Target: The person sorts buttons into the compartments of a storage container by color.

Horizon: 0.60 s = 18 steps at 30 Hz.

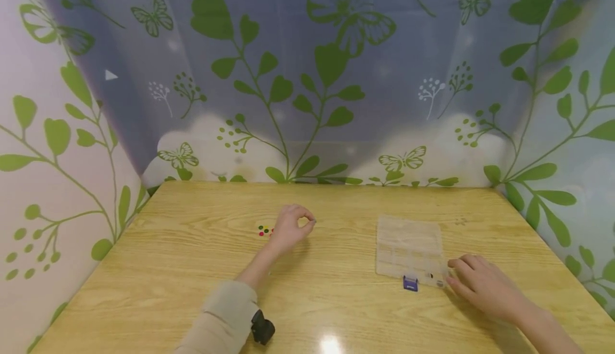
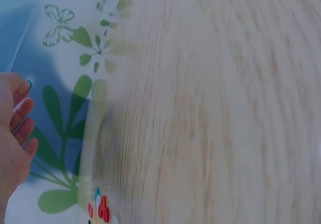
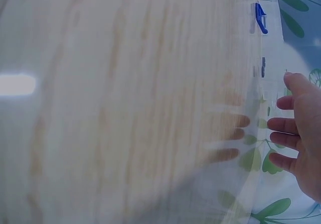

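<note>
Early going: one piece (image 2: pixel 29 85) pinched, others loose

Your left grip (image 1: pixel 290 227) grasps the small greenish-blue piece between thumb and fingertip, seemingly raised off the surface (image 1: pixel 331 284). Just left of that grip, partly covered by it, lie the loose pieces (image 1: pixel 266 230), red, green and yellow among them.

Well to its right lies the clear box (image 1: pixel 408 235), just beside your right grip (image 1: pixel 487 287). That grip is relaxed, fingers extended, with nothing visible in it; I cannot tell whether it touches the box's edge.

As for what is done, dark bits (image 1: pixel 431 276) show at the box's near corner, close to your right grip's fingertips, too small to identify as pieces. Left over, by my judgement, is most of the work: your held piece is not yet set down, and the cluster awaits handling.
</note>
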Each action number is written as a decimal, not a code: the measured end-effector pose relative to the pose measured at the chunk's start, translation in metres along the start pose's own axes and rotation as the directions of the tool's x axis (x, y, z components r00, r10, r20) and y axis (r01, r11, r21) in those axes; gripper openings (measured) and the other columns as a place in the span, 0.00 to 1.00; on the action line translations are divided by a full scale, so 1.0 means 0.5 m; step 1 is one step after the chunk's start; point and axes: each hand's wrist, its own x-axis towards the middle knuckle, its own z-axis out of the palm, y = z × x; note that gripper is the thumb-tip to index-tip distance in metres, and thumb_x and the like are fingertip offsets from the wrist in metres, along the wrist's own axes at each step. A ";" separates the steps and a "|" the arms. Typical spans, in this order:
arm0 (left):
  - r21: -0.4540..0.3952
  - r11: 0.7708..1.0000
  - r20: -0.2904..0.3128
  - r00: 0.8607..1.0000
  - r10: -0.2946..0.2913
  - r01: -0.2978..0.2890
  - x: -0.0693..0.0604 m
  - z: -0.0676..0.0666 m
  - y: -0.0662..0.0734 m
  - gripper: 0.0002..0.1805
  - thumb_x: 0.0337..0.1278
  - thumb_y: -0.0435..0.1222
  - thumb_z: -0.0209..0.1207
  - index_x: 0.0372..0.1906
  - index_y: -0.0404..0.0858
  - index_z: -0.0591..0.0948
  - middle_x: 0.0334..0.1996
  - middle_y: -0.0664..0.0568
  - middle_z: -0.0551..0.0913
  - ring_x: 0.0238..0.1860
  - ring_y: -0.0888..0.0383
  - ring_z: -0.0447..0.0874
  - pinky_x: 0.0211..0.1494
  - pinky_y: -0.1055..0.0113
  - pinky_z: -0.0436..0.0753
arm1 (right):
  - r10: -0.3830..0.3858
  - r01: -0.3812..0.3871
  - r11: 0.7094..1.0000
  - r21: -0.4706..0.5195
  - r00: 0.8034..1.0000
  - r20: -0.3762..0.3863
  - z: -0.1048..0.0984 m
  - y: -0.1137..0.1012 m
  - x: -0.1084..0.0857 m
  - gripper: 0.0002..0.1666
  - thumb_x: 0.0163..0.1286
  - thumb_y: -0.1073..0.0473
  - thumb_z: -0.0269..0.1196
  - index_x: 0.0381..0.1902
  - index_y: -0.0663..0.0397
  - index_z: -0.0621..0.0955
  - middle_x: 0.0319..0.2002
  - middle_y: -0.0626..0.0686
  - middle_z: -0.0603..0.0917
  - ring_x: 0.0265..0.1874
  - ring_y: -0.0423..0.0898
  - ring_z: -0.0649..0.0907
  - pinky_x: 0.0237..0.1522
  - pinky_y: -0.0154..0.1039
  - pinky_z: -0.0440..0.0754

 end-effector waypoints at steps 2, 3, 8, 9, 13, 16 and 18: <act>-0.008 1.000 0.018 1.000 0.015 -0.015 0.001 0.006 0.009 0.03 0.53 0.32 0.60 0.33 0.36 0.81 0.39 0.48 0.80 0.50 0.46 0.69 0.55 0.49 0.65 | -0.002 0.002 1.000 -0.007 1.000 -0.003 0.000 0.000 0.000 0.17 0.64 0.51 0.61 0.45 0.55 0.78 0.39 0.49 0.76 0.37 0.49 0.76 0.34 0.49 0.75; -0.011 1.000 0.027 0.999 0.024 -0.024 0.001 0.009 0.014 0.03 0.54 0.32 0.60 0.33 0.36 0.81 0.38 0.48 0.81 0.50 0.46 0.69 0.55 0.48 0.64 | -0.004 0.004 1.000 -0.010 1.000 -0.005 0.001 0.000 0.000 0.17 0.64 0.51 0.61 0.45 0.55 0.78 0.39 0.49 0.76 0.37 0.49 0.76 0.34 0.49 0.75; -0.050 0.999 0.058 0.998 0.011 -0.008 0.001 0.021 0.037 0.04 0.54 0.32 0.60 0.34 0.36 0.82 0.40 0.48 0.80 0.52 0.46 0.68 0.57 0.49 0.65 | -0.019 0.019 1.000 -0.018 1.000 -0.014 -0.001 0.000 0.002 0.16 0.64 0.52 0.61 0.44 0.56 0.78 0.38 0.49 0.76 0.36 0.48 0.76 0.33 0.48 0.74; -0.049 0.999 0.062 0.998 0.018 -0.015 0.000 0.023 0.041 0.04 0.55 0.32 0.60 0.34 0.36 0.82 0.40 0.48 0.80 0.52 0.46 0.68 0.57 0.49 0.65 | -0.023 0.023 1.000 -0.019 1.000 -0.019 -0.001 -0.001 0.002 0.16 0.64 0.52 0.61 0.44 0.56 0.78 0.38 0.49 0.76 0.36 0.48 0.76 0.33 0.47 0.74; -0.049 0.998 0.077 0.996 0.042 -0.038 0.001 0.032 0.053 0.04 0.55 0.32 0.59 0.34 0.36 0.82 0.40 0.49 0.81 0.51 0.47 0.69 0.55 0.51 0.66 | -0.033 0.033 0.999 -0.022 0.999 -0.029 -0.003 -0.002 0.001 0.15 0.63 0.53 0.62 0.43 0.56 0.78 0.38 0.49 0.76 0.36 0.48 0.77 0.33 0.47 0.75; -0.060 0.998 0.096 0.995 0.043 -0.037 0.001 0.038 0.061 0.04 0.56 0.33 0.59 0.35 0.36 0.82 0.40 0.49 0.80 0.51 0.48 0.69 0.54 0.52 0.67 | -0.029 0.029 0.999 -0.014 0.999 -0.023 -0.001 -0.001 0.001 0.15 0.64 0.53 0.61 0.43 0.56 0.78 0.38 0.49 0.77 0.36 0.49 0.77 0.34 0.47 0.75; -0.070 0.997 0.110 0.993 0.034 -0.027 0.000 0.043 0.066 0.05 0.57 0.33 0.59 0.35 0.36 0.82 0.41 0.49 0.80 0.51 0.48 0.69 0.55 0.52 0.67 | -0.025 0.025 1.000 -0.010 1.000 -0.017 0.000 0.000 0.001 0.15 0.64 0.53 0.61 0.43 0.56 0.78 0.38 0.50 0.77 0.37 0.49 0.77 0.33 0.48 0.75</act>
